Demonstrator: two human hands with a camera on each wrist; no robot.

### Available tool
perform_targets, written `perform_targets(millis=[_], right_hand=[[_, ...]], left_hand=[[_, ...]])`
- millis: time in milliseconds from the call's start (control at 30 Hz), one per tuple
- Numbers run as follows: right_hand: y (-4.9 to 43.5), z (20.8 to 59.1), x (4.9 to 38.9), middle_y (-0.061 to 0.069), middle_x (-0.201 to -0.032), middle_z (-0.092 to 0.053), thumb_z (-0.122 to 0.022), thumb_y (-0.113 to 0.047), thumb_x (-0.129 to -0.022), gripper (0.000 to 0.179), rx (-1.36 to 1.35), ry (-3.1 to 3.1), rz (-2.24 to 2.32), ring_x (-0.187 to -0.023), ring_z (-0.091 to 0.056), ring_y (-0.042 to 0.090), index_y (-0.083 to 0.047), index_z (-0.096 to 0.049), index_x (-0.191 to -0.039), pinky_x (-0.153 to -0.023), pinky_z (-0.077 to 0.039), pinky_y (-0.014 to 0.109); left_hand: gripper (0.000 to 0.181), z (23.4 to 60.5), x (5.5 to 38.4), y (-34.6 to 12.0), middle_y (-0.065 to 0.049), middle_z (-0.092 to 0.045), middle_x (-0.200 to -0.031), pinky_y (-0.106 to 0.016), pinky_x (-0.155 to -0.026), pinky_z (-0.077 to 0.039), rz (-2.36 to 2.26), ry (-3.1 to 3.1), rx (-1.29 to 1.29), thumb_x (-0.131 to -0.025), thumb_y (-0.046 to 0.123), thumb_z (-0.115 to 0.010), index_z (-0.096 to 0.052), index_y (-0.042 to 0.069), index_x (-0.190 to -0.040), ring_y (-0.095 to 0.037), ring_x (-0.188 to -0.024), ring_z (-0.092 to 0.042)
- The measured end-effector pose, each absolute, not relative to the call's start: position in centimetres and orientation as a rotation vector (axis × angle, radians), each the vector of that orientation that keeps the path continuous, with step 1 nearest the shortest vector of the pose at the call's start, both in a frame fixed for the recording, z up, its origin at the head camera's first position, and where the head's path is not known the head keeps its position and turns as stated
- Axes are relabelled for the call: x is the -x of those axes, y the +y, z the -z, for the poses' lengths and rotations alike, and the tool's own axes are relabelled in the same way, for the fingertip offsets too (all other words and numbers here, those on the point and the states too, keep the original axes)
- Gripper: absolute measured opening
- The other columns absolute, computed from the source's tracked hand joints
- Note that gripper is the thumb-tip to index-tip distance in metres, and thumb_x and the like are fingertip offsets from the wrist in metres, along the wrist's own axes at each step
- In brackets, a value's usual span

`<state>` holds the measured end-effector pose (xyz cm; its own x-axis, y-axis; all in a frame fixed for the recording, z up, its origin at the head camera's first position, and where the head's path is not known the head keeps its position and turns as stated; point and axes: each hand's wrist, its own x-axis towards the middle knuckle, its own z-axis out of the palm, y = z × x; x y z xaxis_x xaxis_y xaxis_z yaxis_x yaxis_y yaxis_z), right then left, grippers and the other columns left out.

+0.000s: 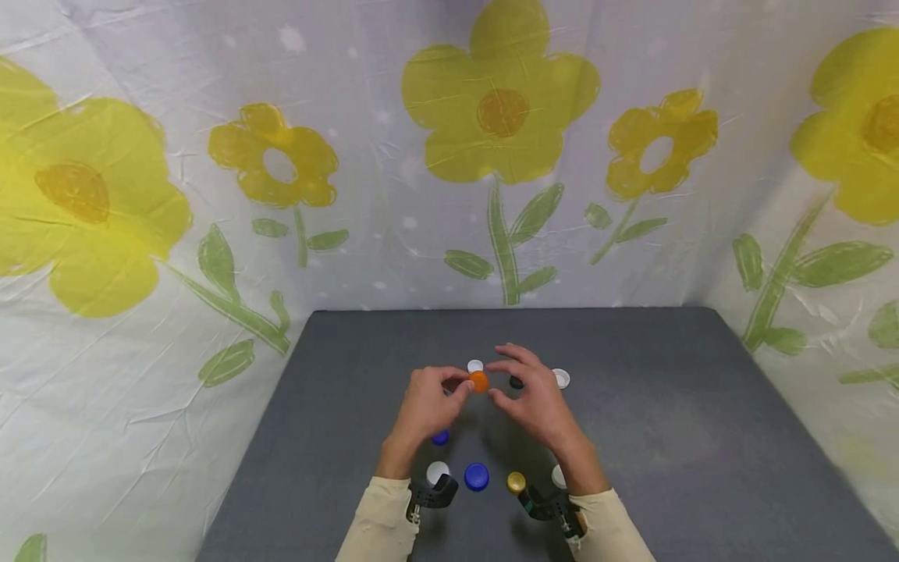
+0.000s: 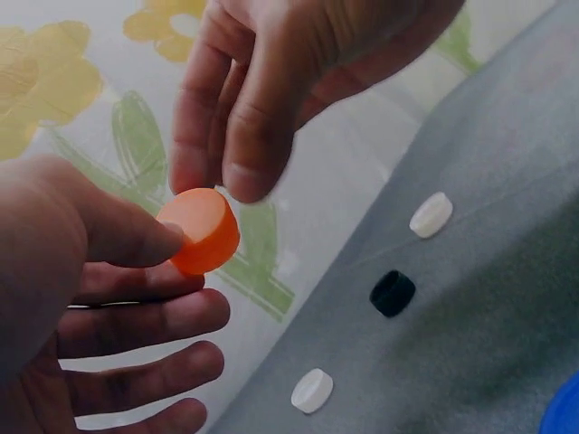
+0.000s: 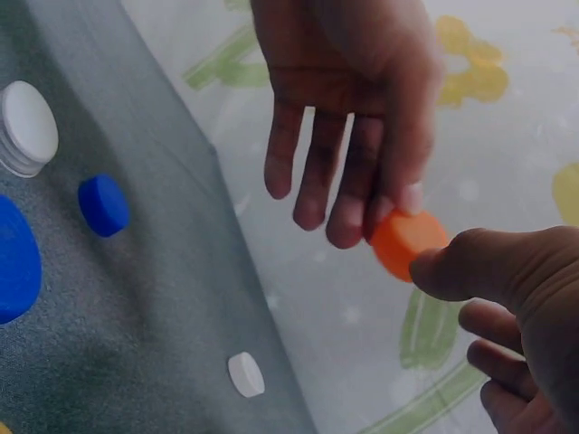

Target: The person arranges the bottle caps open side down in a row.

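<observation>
An orange bottle cap (image 1: pixel 478 382) is held above the dark table between the thumb and index finger of my left hand (image 1: pixel 433 400). In the left wrist view, the left thumb lies on the flat top of the cap (image 2: pixel 201 226), while the other fingers extend below it. My right hand (image 1: pixel 531 394) is just right of the cap, thumb and fingers spread apart. From the right wrist, the right thumb (image 3: pixel 443 271) overlaps the edge of the cap (image 3: pixel 407 242). Behind the hands lie a white cap (image 1: pixel 474 365) and a black cap (image 1: pixel 516 382), partly covered by the right hand.
Nearer the wrists lie a small blue cap (image 1: pixel 440 438), a white cap (image 1: pixel 437 471), a larger blue cap (image 1: pixel 476 477) and a gold cap (image 1: pixel 516 482). The right forearm partly hides another white cap (image 1: pixel 558 476). A white ringed cap (image 1: pixel 561 378) lies farther right. Flowered cloth (image 1: pixel 379 257) hangs behind the table.
</observation>
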<state>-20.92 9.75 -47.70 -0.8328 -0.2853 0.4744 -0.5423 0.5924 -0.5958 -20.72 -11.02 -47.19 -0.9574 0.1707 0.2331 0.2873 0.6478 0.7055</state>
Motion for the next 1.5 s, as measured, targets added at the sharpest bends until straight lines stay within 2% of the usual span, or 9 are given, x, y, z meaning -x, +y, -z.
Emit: perform_targets(millis=[200, 467, 667, 733, 867, 1267, 1500], right_hand=[[9.5, 47.4, 20.8, 0.004, -0.142, -0.057, -0.083, -0.017, -0.083, 0.031, -0.732, -2.470, -1.083, -0.141, -0.045, 0.026, -0.017, -0.075, -0.113, -0.090, -0.057, 0.042], [9.4, 47.1, 20.8, 0.004, -0.141, -0.058, -0.081, -0.023, -0.086, 0.027, -0.735, -2.501, -1.054, -0.141, -0.045, 0.026, -0.019, -0.076, -0.112, -0.093, -0.056, 0.044], [9.5, 46.9, 20.9, 0.004, -0.141, -0.058, -0.081, -0.025, -0.086, 0.027, -0.718, -2.543, -1.026, -0.142, -0.044, 0.028, -0.019, -0.076, -0.111, -0.101, -0.051, 0.050], [9.5, 46.9, 20.9, 0.005, -0.141, -0.059, -0.081, -0.026, -0.086, 0.027, -0.712, -2.550, -1.020, -0.142, -0.044, 0.030, -0.019, -0.076, -0.111, -0.104, -0.047, 0.053], [9.4, 47.1, 20.9, 0.005, -0.140, -0.059, -0.081, -0.026, -0.086, 0.025, -0.702, -2.566, -1.031, -0.140, -0.046, 0.030, -0.020, -0.076, -0.110, -0.101, -0.050, 0.052], [8.5, 49.2, 20.3, 0.008, -0.136, -0.061, -0.083, -0.020, -0.083, 0.023, -0.718, -2.632, -0.964, -0.134, -0.052, 0.031, -0.016, -0.078, -0.105, -0.106, -0.046, 0.051], [8.2, 50.4, 20.0, 0.011, -0.135, -0.062, -0.083, -0.018, -0.083, 0.023, -0.728, -2.717, -0.946, -0.131, -0.053, 0.034, -0.014, -0.079, -0.104, -0.106, -0.045, 0.053]], left_hand=[[0.017, 46.8, 20.9, -11.3, 0.008, -0.075, -0.093, -0.029, -0.072, -0.055, 1.298, -2.739, 0.386, -0.094, 0.033, -0.068, -0.079, 0.020, -0.099, -0.008, -0.084, -0.068], [0.021, 46.6, 20.8, -11.6, 0.010, -0.075, -0.093, -0.032, -0.075, -0.056, 1.313, -2.753, 0.404, -0.095, 0.038, -0.067, -0.079, 0.023, -0.100, -0.008, -0.086, -0.069], [0.018, 46.3, 20.7, -11.7, 0.009, -0.076, -0.100, -0.030, -0.073, -0.057, 1.309, -2.709, 0.453, -0.092, 0.029, -0.071, -0.078, 0.022, -0.108, -0.008, -0.085, -0.070], [0.020, 46.2, 20.7, -11.7, 0.008, -0.076, -0.104, -0.031, -0.076, -0.058, 1.300, -2.719, 0.468, -0.091, 0.026, -0.073, -0.077, 0.022, -0.110, -0.010, -0.088, -0.071], [0.022, 46.1, 20.5, -11.7, 0.003, -0.076, -0.109, -0.035, -0.078, -0.058, 1.241, -2.760, 0.503, -0.090, 0.024, -0.075, -0.077, 0.022, -0.112, -0.019, -0.094, -0.071], [0.020, 47.8, 20.1, -11.9, -0.004, -0.076, -0.103, -0.037, -0.076, -0.055, 0.964, -2.848, 0.575, -0.087, 0.021, -0.079, -0.079, 0.020, -0.108, -0.024, -0.094, -0.069], [0.020, 48.8, 19.9, -11.8, 0.001, -0.076, -0.099, -0.042, -0.080, -0.056, 0.774, -2.924, 0.589, -0.085, 0.025, -0.081, -0.080, 0.019, -0.103, -0.023, -0.094, -0.070]])
